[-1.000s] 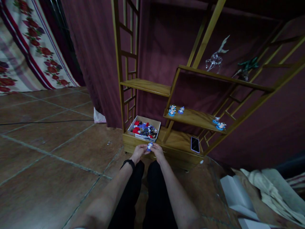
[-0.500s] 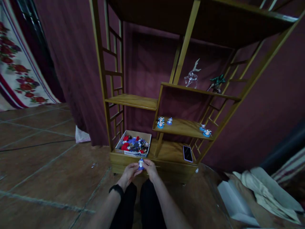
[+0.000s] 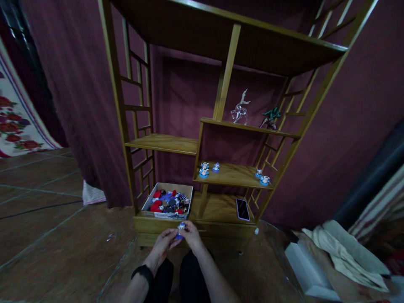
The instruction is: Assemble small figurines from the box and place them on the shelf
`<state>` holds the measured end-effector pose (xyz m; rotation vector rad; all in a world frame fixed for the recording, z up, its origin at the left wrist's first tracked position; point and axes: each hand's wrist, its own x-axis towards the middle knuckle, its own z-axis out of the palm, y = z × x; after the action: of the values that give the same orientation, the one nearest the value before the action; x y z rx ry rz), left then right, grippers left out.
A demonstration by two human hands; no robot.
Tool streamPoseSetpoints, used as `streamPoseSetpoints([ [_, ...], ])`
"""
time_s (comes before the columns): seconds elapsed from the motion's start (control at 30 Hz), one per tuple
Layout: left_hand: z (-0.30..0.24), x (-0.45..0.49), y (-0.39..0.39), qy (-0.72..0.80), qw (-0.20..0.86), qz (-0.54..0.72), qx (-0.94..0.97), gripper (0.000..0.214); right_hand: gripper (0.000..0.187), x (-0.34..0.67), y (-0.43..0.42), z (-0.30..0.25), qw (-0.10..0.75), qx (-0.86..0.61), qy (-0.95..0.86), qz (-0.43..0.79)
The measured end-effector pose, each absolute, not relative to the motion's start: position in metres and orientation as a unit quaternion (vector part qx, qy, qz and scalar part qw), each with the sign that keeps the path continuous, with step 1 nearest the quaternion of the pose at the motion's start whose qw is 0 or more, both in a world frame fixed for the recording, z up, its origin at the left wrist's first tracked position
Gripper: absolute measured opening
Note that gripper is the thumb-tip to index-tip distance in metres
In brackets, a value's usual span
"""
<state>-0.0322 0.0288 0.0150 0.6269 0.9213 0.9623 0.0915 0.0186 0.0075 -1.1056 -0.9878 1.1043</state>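
Observation:
A small purple-and-white figurine (image 3: 181, 230) on a purple base is held upright between both hands, in front of the shelf's drawer. My left hand (image 3: 166, 241) grips it near the base from the left. On its other side, the fingers of my right hand (image 3: 191, 234) pinch the figurine. Just beyond the hands sits an open cardboard box (image 3: 149, 203) full of red, purple and dark figurines. On the shelf board (image 3: 235, 176) stand two blue-based figurines (image 3: 204, 170), a purple figurine (image 3: 216, 167) and, at the right end, two more blue-based figurines (image 3: 264, 180).
A phone (image 3: 243, 209) lies on the bottom board of the wooden shelf unit. Higher up stand a clear deer ornament (image 3: 240, 110) and a green-and-brown ornament (image 3: 270, 118). A white box (image 3: 311, 271) and cloths (image 3: 344, 252) lie at the right. A curtain (image 3: 78, 105) hangs at the left.
The camera view has shifted, so the shelf appears lower and further left. Both hands still hold the figurine, and the right fingers now cover more of its side.

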Motion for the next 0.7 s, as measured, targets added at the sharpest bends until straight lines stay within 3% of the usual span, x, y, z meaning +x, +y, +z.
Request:
streamPoseSetpoints([
  [0.47,0.03,-0.031,0.022,0.416,0.73,0.44,0.317,0.025,0.021,0.11,0.004,0.019,0.61,-0.49,-0.425,0.455],
  [0.7,0.024,-0.035,0.027,0.428,0.722,0.421,0.344,0.026,0.032,0.173,0.012,0.097,0.654,-0.472,-0.432,0.403],
])
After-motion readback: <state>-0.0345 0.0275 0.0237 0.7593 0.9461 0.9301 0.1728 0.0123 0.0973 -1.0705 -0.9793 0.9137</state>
